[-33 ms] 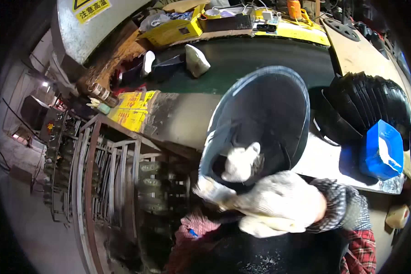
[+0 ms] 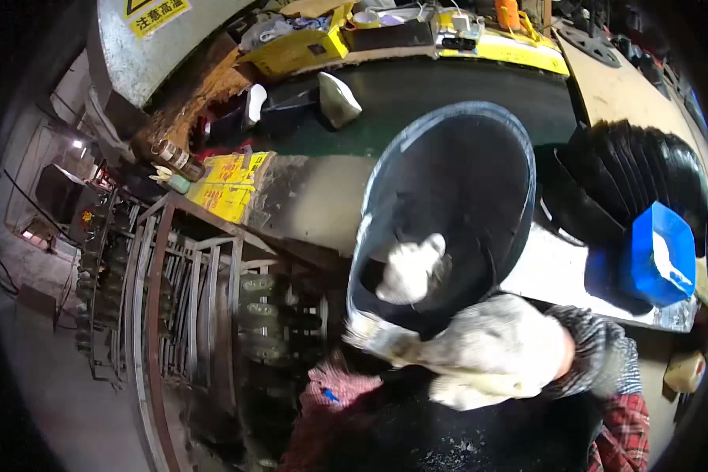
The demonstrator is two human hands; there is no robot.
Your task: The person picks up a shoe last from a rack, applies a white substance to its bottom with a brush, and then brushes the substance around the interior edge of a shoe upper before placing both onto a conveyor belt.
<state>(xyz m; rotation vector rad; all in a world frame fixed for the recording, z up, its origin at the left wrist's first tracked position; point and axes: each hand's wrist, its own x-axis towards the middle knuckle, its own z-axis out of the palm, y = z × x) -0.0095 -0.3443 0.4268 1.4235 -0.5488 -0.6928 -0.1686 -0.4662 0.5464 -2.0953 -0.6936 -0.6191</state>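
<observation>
A large black curved piece with a pale, bluish rim stands tilted in front of me; its exact kind is unclear. My left hand, in a white glove, is closed within its lower part and appears to grip it; some fingers are hidden. Over its near lower edge reaches my right hand, also in a white glove, closed on a flat brush. The brush's pale bristles touch or lie just beside the piece's lower left rim. Motion blurs the brush and glove slightly.
Two dark items with white ends lie on the dark belt. A blue container and several stacked black curved pieces are at right. A metal rack stands at lower left, a yellow box at the back.
The black piece has shifted slightly up and to the right. My right hand and the brush have moved a little to the right along its lower rim.
</observation>
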